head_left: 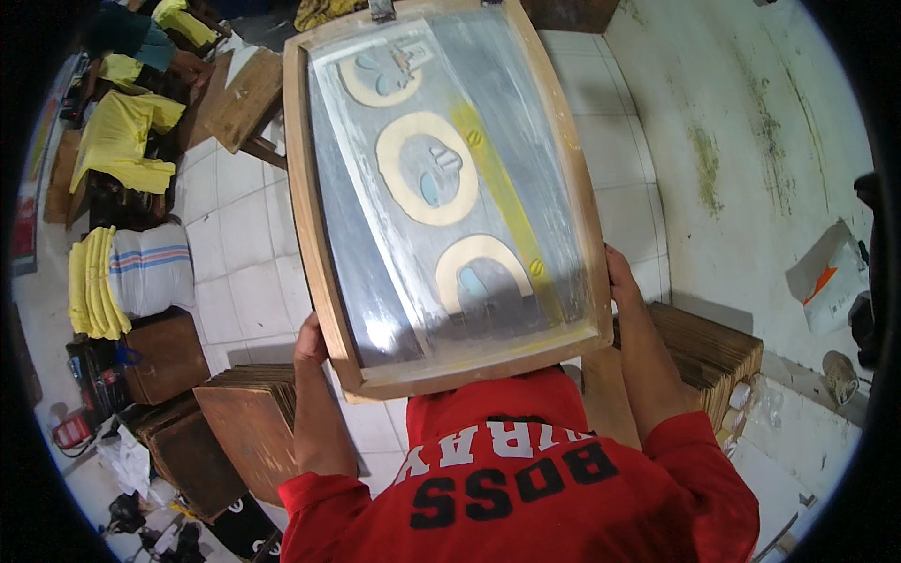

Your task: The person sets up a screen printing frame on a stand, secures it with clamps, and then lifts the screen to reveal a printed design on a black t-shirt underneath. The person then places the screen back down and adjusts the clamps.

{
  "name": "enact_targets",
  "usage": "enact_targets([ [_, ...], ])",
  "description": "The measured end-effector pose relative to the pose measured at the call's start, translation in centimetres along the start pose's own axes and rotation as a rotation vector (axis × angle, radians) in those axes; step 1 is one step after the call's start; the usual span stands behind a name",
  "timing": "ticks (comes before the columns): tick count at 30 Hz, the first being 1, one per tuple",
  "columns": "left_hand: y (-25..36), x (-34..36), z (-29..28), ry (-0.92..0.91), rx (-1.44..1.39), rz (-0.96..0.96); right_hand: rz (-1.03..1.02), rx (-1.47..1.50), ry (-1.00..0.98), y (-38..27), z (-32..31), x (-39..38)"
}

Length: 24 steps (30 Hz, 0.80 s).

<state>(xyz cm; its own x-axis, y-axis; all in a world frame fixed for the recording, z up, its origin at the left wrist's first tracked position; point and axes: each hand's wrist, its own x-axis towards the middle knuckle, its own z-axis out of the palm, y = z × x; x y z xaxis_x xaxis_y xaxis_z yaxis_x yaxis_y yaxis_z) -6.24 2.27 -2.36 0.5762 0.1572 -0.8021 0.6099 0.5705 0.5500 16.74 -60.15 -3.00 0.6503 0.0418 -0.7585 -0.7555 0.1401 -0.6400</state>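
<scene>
A large screen-printing frame (587,188) with wooden sides is tilted up in front of me, and its grey mesh (357,225) fills most of the view. On the mesh are several cream ring-shaped designs (389,178) and a slanting yellow strip (502,197). My left hand (312,340) grips the frame's lower left side, with most of its fingers hidden behind the wood. Along the lower right side my right hand (618,272) is closed on the edge, its fingers partly hidden too. Metal clamps (381,9) show at the frame's far end.
Stacks of brown boards stand at left (246,413) and right (704,352). Yellow shirts (122,141) lie on stands at left, near a white bundle (150,267) and a wooden bench (246,98). A stained wall (741,131) runs along the right. Another person's arm (188,64) shows at far left.
</scene>
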Motion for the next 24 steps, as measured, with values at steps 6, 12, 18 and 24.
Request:
enact_targets([
  [6,0.0,0.1,-0.9,-0.058,-0.046,0.005,0.002,0.025,-0.055,-1.1,1.0,-0.8],
  [12,2.2,1.6,-0.3,-0.131,-0.203,0.003,0.032,0.133,-0.008,-3.2,1.3,0.7],
  [18,2.9,3.0,0.5,-0.008,0.056,0.013,-0.02,0.079,-0.153,-6.8,1.5,8.7],
  [24,2.2,2.0,1.3,0.2,0.007,0.096,-0.016,0.093,-0.317,-13.9,5.7,17.7],
])
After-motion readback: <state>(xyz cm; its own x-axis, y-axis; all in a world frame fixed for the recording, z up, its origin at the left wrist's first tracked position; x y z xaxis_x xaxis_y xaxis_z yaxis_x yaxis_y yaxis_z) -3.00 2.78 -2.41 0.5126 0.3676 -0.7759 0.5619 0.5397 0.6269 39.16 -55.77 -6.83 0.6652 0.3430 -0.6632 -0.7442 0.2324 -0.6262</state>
